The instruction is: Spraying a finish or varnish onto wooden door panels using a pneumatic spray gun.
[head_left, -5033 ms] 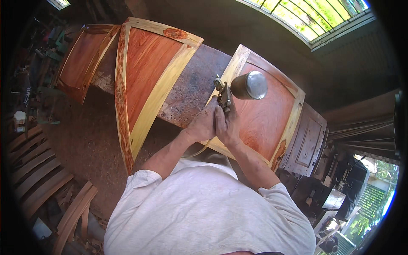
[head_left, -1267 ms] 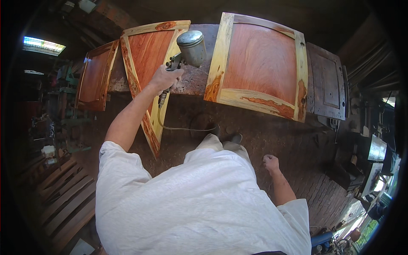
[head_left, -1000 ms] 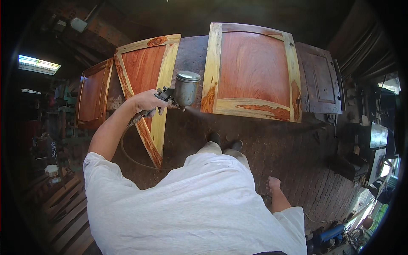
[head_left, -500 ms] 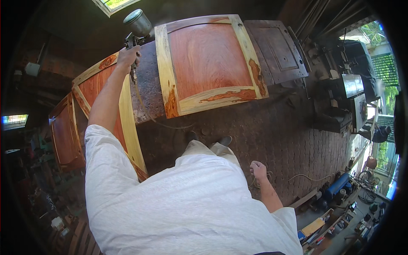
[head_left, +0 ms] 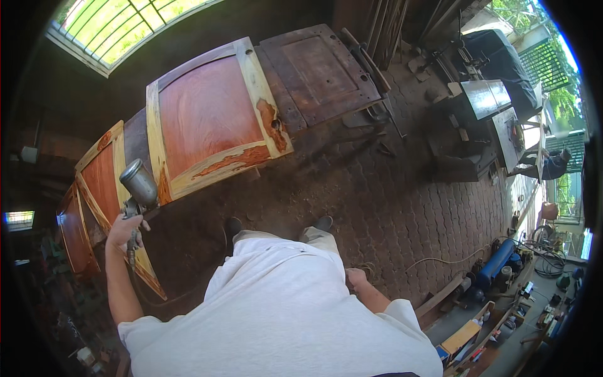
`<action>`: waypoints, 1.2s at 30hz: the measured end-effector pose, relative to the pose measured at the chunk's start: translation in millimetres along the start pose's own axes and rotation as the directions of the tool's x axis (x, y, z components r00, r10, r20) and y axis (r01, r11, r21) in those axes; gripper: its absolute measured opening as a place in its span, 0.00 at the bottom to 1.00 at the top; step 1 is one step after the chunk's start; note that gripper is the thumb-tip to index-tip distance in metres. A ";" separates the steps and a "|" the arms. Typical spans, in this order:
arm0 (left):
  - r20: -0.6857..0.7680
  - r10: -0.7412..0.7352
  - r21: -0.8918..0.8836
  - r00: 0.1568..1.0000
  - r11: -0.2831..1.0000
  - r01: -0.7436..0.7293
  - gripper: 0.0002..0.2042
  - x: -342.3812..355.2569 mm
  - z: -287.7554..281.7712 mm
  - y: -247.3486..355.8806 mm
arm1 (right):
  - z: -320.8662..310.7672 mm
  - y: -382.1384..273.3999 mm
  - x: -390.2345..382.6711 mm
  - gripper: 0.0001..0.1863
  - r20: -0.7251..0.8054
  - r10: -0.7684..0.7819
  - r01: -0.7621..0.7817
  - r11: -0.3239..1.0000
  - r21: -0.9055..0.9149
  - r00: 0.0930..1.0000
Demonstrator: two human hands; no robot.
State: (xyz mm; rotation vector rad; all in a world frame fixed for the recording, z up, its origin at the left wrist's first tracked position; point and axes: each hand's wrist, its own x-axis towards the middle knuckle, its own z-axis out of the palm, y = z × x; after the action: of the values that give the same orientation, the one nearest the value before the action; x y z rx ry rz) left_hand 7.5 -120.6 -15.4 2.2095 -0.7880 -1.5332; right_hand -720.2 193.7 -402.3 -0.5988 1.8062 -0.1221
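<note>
My left hand (head_left: pixel 127 232) is wrapped round the handle of a spray gun (head_left: pixel 139 183), whose silvery metal cup points up. A thin hose trails from its lower end toward the floor. Beyond the gun lies a wooden door panel (head_left: pixel 207 113) with a reddish, glossy middle and a pale, streaked frame. A similar reddish panel (head_left: pixel 100 173) is at the left, partly behind my left hand and the gun. My right hand (head_left: pixel 357 278) hangs low beside my shirt, its fingers curled and partly hidden, with nothing seen in it.
A dark panelled door (head_left: pixel 320 69) lies beyond the reddish panel. Another reddish panel (head_left: pixel 76 232) stands at far left. Machines with flat tops (head_left: pixel 487 97) stand at right. A blue tank (head_left: pixel 496 261) and a hose (head_left: pixel 440 259) lie on the brick floor (head_left: pixel 402 207) near a cluttered bench.
My left hand has drawn the spray gun back from above the panels toward my left side. The view has turned and shifted to the right. My right hand has come closer to my body.
</note>
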 end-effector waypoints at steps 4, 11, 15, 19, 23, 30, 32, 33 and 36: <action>0.063 0.054 -0.448 0.997 0.894 -0.021 0.11 -33.7 158.6 -18.2 | -117.2 -37.9 35.7 0.09 -0.023 0.199 -0.168 0.877 0.449 0.980; 0.288 0.285 -0.538 0.914 0.838 -0.092 0.10 -29.0 424.4 51.4 | -324.7 -181.4 91.6 0.16 -0.231 -0.107 0.180 0.929 0.324 0.967; 0.402 0.359 -0.415 0.842 0.892 -0.182 0.10 -16.3 526.3 114.8 | -398.6 -226.6 116.4 0.18 -0.321 -0.194 0.294 0.906 0.303 0.927; 0.425 0.349 -0.353 0.835 0.914 -0.202 0.09 4.5 615.7 179.9 | -458.3 -218.2 135.7 0.19 -0.344 -0.234 0.315 0.928 0.200 0.909; 0.455 0.297 -0.237 0.839 0.949 -0.208 0.08 16.3 690.7 241.2 | -527.9 -142.8 128.1 0.18 -0.190 0.036 -0.010 0.990 0.139 0.981; 0.435 0.287 -0.243 0.853 0.950 -0.196 0.08 12.3 772.3 315.4 | -616.8 -25.7 117.4 0.08 -0.092 0.478 -0.362 0.766 0.532 0.874; 0.393 0.271 -0.262 0.879 0.949 -0.176 0.09 14.1 797.9 326.0 | -645.8 -21.2 130.8 0.09 -0.057 0.375 -0.335 0.877 0.346 0.925; 0.357 0.246 -0.270 0.901 0.951 -0.152 0.09 14.2 812.7 330.4 | -662.4 -25.0 141.1 0.10 -0.025 0.325 -0.309 0.917 0.251 0.945; 0.216 0.177 -0.276 0.960 0.954 -0.114 0.10 14.6 868.3 345.3 | -720.3 -58.3 187.9 0.16 -0.050 0.075 -0.062 0.973 0.223 0.996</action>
State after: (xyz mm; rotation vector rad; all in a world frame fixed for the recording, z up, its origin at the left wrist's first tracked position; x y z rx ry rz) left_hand -883.5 -370.3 -146.4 1.7611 -0.7495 -1.7379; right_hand -1401.4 -97.7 -309.8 -0.3775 1.8363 -0.2924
